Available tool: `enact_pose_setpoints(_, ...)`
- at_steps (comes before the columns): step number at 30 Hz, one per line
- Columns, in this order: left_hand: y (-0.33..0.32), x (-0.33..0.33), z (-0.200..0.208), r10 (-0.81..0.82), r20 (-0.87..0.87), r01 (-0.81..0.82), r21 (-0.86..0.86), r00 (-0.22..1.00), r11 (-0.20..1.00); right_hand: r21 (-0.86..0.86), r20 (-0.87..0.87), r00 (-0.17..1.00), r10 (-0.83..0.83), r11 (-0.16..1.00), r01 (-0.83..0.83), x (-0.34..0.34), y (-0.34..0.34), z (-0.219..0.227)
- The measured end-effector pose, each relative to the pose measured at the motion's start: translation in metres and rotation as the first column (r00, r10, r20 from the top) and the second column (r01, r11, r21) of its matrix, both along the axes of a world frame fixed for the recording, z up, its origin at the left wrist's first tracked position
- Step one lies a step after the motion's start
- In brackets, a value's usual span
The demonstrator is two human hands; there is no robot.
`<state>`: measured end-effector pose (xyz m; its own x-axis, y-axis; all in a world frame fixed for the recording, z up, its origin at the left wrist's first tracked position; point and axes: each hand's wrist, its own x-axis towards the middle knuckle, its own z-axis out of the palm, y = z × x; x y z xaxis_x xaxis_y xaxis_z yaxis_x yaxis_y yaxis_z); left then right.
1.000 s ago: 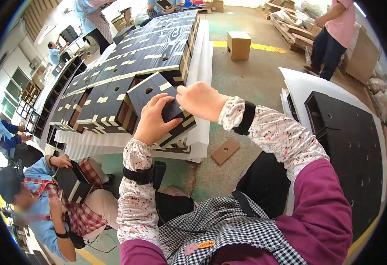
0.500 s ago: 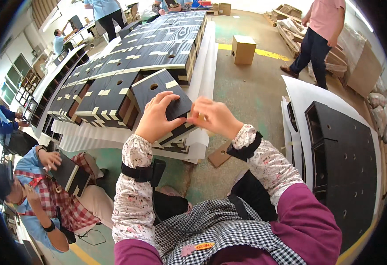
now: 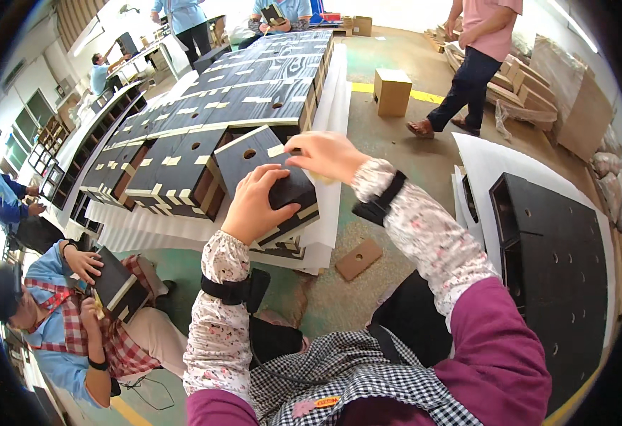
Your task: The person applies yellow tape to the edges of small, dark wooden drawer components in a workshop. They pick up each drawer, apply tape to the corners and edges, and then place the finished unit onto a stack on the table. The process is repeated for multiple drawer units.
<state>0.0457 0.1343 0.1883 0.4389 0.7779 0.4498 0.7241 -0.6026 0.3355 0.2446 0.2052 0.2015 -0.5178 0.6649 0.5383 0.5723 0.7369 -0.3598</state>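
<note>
In front of me a black wood-grain box [image 3: 240, 157] with a round hole in its top sits askew at the near end of a row of similar boxes. My left hand [image 3: 256, 204] grips its near part, fingers on top and thumb toward the near edge. Over the far right edge of the top, my right hand [image 3: 331, 155] is closed, fingertips by a pale tape strip [image 3: 275, 150]. Something pale yellow shows under the right palm, too blurred and covered to name.
Taped black boxes [image 3: 176, 160] stretch away on white foam sheet [image 3: 328, 213]. A brown board with a hole [image 3: 359, 259] lies on the floor. Black panels [image 3: 559, 263] stand at right. A seated person [image 3: 62, 305] handles another box at left; a person in pink [image 3: 485, 42] walks beyond a carton [image 3: 392, 92].
My right hand has moved up and left, from the box's near right corner to its far edge. The left hand keeps its grip. The person in pink has moved left.
</note>
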Motion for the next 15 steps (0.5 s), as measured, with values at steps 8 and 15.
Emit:
enact_pose_setpoints(8, -0.002, -0.003, 0.000, -0.001, 0.033, 0.001, 0.002, 0.999, 1.000, 0.213, 0.371, 0.923, -0.101, 0.977, 0.021, -0.054, 0.039, 0.008)
enact_pose_setpoints(15, -0.002, -0.002, -0.002, -0.010, 0.049, 0.010, 0.011, 0.999, 1.000, -0.078, 0.265, 0.964, 0.019, 0.997, 0.002, -0.036, 0.040, 0.018)
